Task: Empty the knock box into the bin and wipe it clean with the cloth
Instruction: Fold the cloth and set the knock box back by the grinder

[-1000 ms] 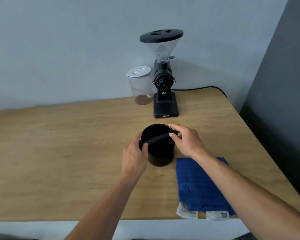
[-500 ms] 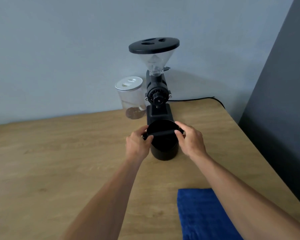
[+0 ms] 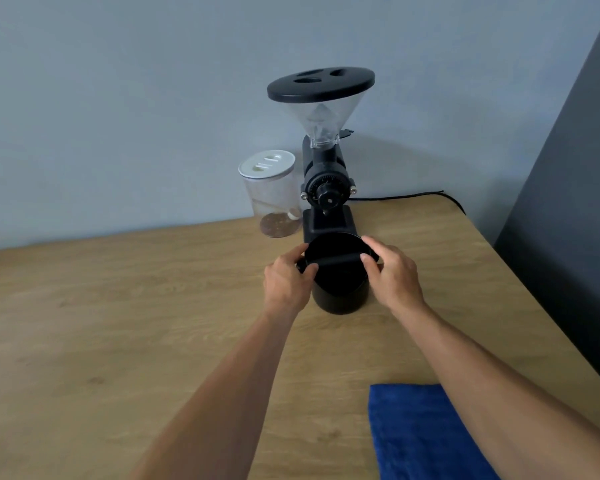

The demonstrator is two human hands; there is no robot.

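Observation:
The black round knock box (image 3: 340, 292) stands upright on the wooden table (image 3: 118, 341), just in front of the grinder. A black bar crosses its open top. My left hand (image 3: 286, 284) grips the bar's left end at the rim. My right hand (image 3: 392, 275) holds the bar's right end and the rim. The blue cloth (image 3: 420, 431) lies flat near the table's front right, partly under my right forearm. No bin is in view.
A black coffee grinder (image 3: 323, 188) with a clear hopper stands at the back against the wall. A clear jar (image 3: 272, 195) with a white lid sits to its left. A black cable (image 3: 406, 195) runs behind. The table's right edge (image 3: 534, 296) borders a dark wall.
The knock box has moved away from me to just in front of the grinder, with both hands on it. The view has shifted, so the cloth now sits lower in frame.

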